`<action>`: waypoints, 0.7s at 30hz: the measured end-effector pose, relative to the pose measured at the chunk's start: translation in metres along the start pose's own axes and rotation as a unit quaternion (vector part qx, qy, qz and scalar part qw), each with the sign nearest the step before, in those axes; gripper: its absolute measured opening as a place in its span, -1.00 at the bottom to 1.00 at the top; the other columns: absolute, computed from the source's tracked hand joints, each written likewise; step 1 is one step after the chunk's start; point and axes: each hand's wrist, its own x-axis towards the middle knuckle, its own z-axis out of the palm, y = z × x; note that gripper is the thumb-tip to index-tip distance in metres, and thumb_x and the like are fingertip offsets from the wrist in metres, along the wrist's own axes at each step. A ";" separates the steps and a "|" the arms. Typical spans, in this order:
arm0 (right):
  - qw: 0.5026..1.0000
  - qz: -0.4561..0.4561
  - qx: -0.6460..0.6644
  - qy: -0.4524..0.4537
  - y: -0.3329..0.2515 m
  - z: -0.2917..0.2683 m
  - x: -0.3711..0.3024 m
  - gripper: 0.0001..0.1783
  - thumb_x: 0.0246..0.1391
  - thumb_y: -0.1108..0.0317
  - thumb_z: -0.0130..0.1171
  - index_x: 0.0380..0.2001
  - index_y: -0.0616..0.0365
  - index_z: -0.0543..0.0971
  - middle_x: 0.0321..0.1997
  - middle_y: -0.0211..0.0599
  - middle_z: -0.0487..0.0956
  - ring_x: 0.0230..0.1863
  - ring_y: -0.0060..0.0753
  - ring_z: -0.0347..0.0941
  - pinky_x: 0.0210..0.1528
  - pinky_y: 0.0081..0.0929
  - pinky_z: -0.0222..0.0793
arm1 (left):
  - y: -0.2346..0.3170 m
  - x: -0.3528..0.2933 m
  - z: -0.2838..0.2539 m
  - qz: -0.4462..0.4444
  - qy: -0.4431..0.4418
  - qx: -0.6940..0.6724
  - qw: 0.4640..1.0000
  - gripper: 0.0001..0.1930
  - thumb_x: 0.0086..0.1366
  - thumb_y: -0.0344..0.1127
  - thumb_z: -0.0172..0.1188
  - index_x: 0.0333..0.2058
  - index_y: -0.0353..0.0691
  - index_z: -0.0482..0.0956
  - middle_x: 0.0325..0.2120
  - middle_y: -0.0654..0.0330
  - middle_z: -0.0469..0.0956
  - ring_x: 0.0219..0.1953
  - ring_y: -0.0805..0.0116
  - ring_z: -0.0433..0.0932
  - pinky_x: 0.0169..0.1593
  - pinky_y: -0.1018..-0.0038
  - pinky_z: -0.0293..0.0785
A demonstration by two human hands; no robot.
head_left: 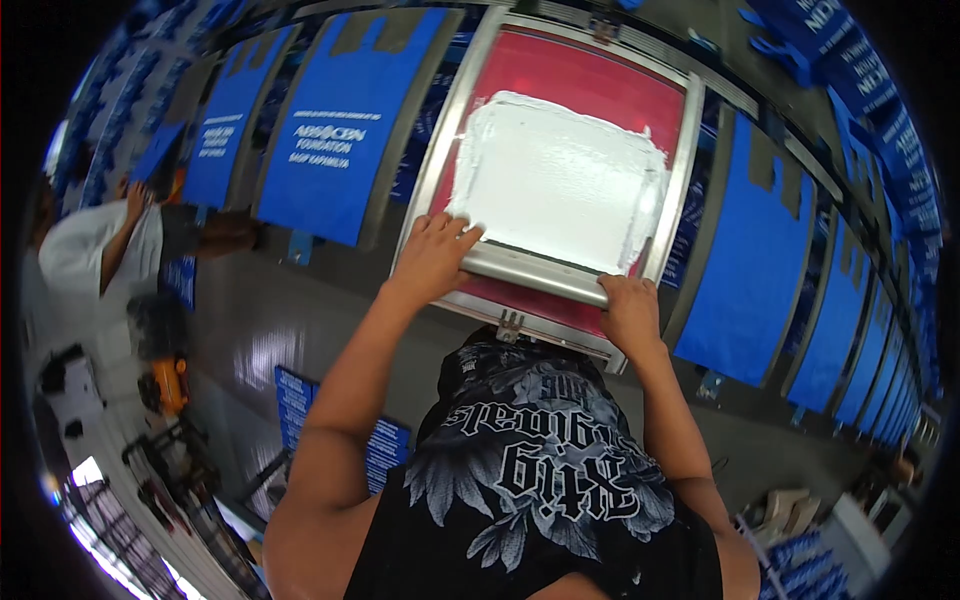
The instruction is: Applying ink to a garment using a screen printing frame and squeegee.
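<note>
A screen-printing frame point(684, 165) with metal sides and red mesh point(560, 65) lies in front of me. A broad, uneven-edged patch of white ink point(560, 180) covers the mesh's middle. Across its near edge runs a long metal squeegee point(535, 274). My left hand point(432, 258) is closed over the squeegee's left end, fingers forward, while my right hand point(630, 308) grips the right end. The blade's lower edge is hidden under the holder. At the frame's near side sits a small metal clamp point(510, 324), close to my black printed shirt.
Blue printed fabric panels on grey boards point(325, 130) stand in a row to the left; more such boards point(755, 250) run to the right. A person in a white shirt point(105, 245) stands at the far left. Grey floor point(240, 335) shows behind my left arm.
</note>
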 end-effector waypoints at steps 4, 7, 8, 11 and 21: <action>0.995 0.064 0.014 -0.073 0.013 -0.023 0.028 -0.64 -0.35 0.51 0.13 -0.33 0.05 0.57 -0.45 -0.07 0.58 -0.33 -0.04 0.53 -0.18 -0.15 0.34 | -0.019 0.059 -0.015 0.025 -0.109 -0.003 0.994 -0.85 -0.15 -0.45 0.23 -0.51 -0.15 0.52 -0.51 0.10 0.55 -0.31 0.07 0.53 -0.17 0.21 0.40; 0.997 0.071 -0.017 0.038 0.041 -0.036 0.077 -0.67 -0.33 0.48 0.14 -0.34 0.05 0.58 -0.48 -0.14 0.58 -0.38 -0.07 0.53 -0.26 -0.15 0.39 | -0.036 0.120 -0.024 0.043 -0.019 0.013 0.999 -0.83 -0.12 -0.41 0.23 -0.44 -0.15 0.57 -0.51 0.11 0.56 -0.34 0.06 0.53 -0.22 0.19 0.41; 0.994 0.049 -0.073 0.060 0.041 -0.048 0.100 -0.71 -0.31 0.49 0.11 -0.37 0.08 0.57 -0.49 -0.15 0.57 -0.38 -0.07 0.52 -0.26 -0.14 0.38 | -0.049 0.137 -0.013 0.048 0.035 0.009 0.998 -0.82 -0.11 -0.41 0.23 -0.43 -0.18 0.57 -0.47 0.09 0.56 -0.30 0.07 0.52 -0.17 0.22 0.40; 0.978 0.046 -0.138 0.146 0.060 -0.028 0.145 -0.70 -0.16 0.54 0.00 -0.27 0.06 0.49 -0.26 -0.25 0.54 -0.12 -0.18 0.43 -0.01 -0.05 0.21 | -0.070 0.166 0.031 0.068 0.139 0.002 0.988 -0.63 -0.12 -0.42 0.23 -0.23 -0.23 0.51 -0.32 0.06 0.53 -0.21 0.08 0.48 -0.10 0.25 0.39; 0.996 0.083 -0.002 -0.044 -0.017 -0.013 0.001 -0.58 -0.37 0.57 0.10 -0.28 0.07 0.54 -0.33 -0.27 0.56 -0.18 -0.20 0.44 0.22 0.03 0.05 | -0.024 0.007 0.025 0.018 -0.003 -0.078 0.997 -0.57 -0.32 -0.51 0.30 -0.32 -0.20 0.53 -0.40 0.15 0.54 -0.27 0.13 0.48 -0.13 0.28 0.33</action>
